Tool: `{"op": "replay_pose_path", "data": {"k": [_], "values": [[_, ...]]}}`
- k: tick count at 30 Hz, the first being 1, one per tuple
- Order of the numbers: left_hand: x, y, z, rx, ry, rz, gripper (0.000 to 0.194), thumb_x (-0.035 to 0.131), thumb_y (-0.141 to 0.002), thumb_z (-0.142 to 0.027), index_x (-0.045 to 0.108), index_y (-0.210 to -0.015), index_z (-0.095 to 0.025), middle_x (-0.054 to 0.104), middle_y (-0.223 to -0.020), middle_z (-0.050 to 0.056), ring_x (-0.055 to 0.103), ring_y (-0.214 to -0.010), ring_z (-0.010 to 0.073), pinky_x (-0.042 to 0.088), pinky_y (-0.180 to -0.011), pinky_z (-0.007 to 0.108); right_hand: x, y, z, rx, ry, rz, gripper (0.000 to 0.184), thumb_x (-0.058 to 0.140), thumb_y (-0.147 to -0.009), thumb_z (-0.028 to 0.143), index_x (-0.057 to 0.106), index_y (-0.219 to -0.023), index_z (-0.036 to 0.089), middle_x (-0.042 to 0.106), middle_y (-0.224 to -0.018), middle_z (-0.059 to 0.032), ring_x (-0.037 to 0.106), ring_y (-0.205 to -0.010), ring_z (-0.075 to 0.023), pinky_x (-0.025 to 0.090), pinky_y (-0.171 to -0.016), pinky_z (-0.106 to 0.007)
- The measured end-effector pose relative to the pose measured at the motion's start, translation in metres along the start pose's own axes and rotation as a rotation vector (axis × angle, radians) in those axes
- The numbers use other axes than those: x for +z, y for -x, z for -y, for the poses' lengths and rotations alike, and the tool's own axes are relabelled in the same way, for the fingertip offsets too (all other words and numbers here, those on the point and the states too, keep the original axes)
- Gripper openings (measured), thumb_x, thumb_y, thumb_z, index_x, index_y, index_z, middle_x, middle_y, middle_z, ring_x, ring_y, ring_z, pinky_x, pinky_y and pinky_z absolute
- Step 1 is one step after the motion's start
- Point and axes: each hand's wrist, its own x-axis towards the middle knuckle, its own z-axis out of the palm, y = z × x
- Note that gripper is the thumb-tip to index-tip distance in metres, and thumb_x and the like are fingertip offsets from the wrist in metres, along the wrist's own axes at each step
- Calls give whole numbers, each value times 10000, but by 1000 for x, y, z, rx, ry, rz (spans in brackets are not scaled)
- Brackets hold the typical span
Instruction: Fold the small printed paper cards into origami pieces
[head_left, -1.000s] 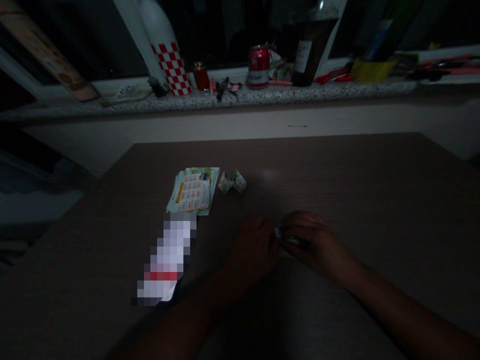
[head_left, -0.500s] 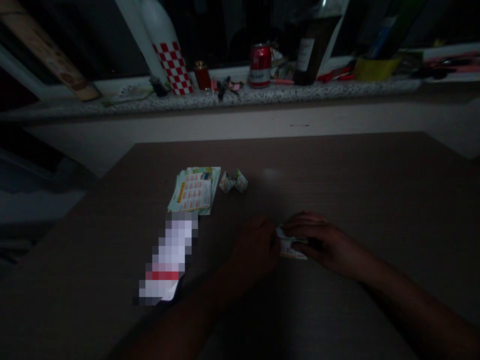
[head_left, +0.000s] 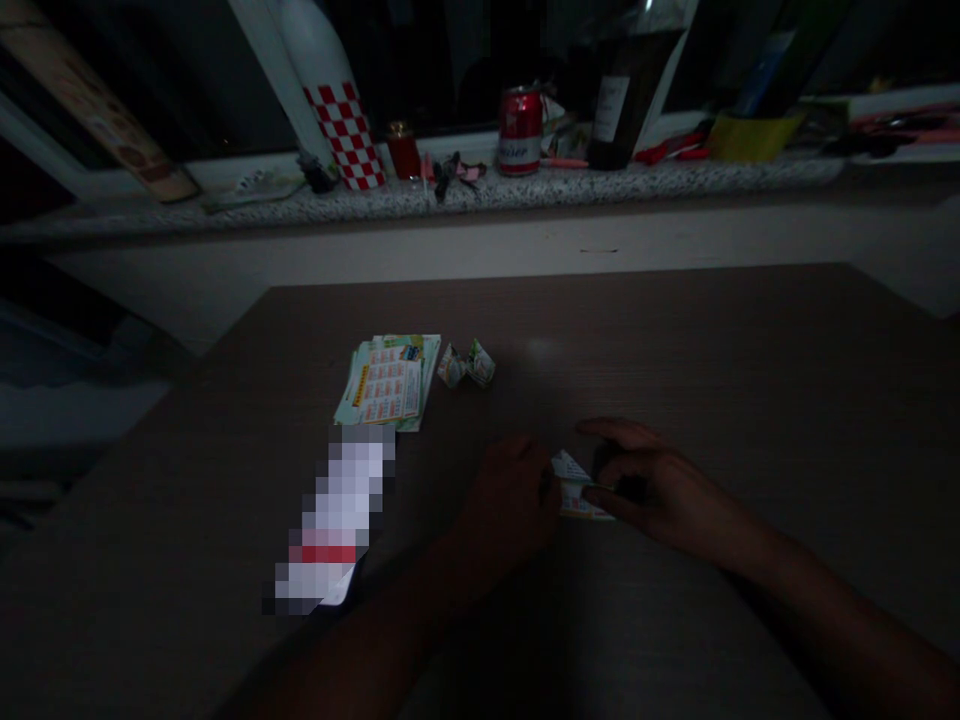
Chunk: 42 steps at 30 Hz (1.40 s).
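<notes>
A small printed paper piece (head_left: 576,487), partly folded, lies on the dark brown table (head_left: 712,340) between both my hands. My left hand (head_left: 510,500) has its fingers curled against the paper's left edge. Over the paper's right side, my right hand (head_left: 645,485) pinches it with thumb and fingers, the index finger stretched above it. The scene is dim, so finger detail is poor. Farther back lie a stack of printed cards (head_left: 388,382) and two small folded paper pieces (head_left: 466,364).
A blurred-out flat object (head_left: 334,520) lies left of my left arm. Behind the table, a stone sill (head_left: 450,195) carries a red-and-white checked bottle (head_left: 337,110), a red can (head_left: 520,130), a dark wine bottle (head_left: 626,90) and assorted clutter.
My right hand has slid to the right and lifted its fingers, uncovering more of the paper piece. The left hand has stayed almost in place.
</notes>
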Motion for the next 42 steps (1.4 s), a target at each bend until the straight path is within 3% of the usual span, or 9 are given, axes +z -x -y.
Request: {"op": "replay_pose_path", "data": {"k": [6,14,25,28,36,42], "values": [[-1,0,-1,3,0,7,77,491,-841,-185,549,-807,-147,544,-879,63,520,-843,193,441,-773,327,0,1,1,37,114,-17,180,669,-776,296,676,-611,223,556,-1313,-64,472,-1235,-320,359,-1002,-565],[-3,1,-2,-13,9,19,47,510,-825,-171,548,-802,-158,544,-889,58,524,-853,191,446,-783,325,1,4,-2,90,128,-53,211,703,-745,326,669,-565,220,554,-1329,-76,476,-1241,-345,383,-971,-597],[-1,1,0,-6,22,10,58,512,-835,-190,553,-811,-157,548,-905,61,524,-863,194,447,-802,333,-4,12,-12,124,59,-38,43,710,-725,246,676,-749,235,498,-1361,-97,431,-1285,-323,390,-992,-567],[-2,0,-1,-4,12,6,39,522,-825,-181,546,-807,-156,548,-907,64,521,-872,199,446,-809,339,0,10,-3,51,12,-51,127,671,-750,173,691,-842,258,448,-1407,-72,408,-1304,-285,348,-1041,-539],[-3,-1,-2,5,-21,21,61,509,-840,-170,549,-797,-151,550,-877,60,524,-846,193,450,-773,321,19,0,6,4,-2,-140,66,669,-792,245,724,-826,237,616,-1233,-92,519,-1195,-287,384,-1005,-532],[-6,-4,-5,-3,-34,45,72,510,-842,-150,562,-793,-140,561,-840,54,533,-818,183,444,-745,304,24,-3,5,13,34,-205,193,691,-788,300,719,-973,252,647,-1186,-78,559,-1148,-274,417,-970,-505]]}}
